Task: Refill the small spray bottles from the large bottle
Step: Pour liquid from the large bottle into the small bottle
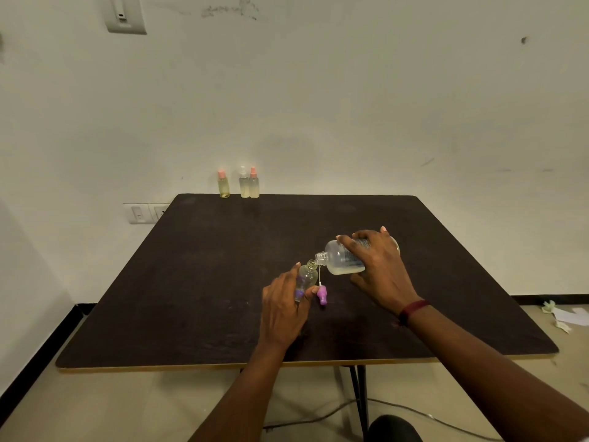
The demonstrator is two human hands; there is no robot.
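Your left hand point(283, 311) curls round the small spray bottle point(307, 277), which is open-necked, tilted and looks almost empty. It is likely light, thin plastic, so hold it by the body. Its purple spray cap point(322, 295) lies just beside it on the desk point(207, 282). Your right hand point(379, 266) grips the large bottle point(342, 260) round its middle, mouth tipped to the small neck and pale liquid pooled low. Three filled bottles point(244, 185) stand at the far edge.

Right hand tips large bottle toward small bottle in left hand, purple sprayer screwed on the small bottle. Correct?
No: head view shows the purple sprayer off, lying on the table beside the small bottle, whose neck is open. Rest holds: right hand tips the large bottle, left hand holds the small bottle.
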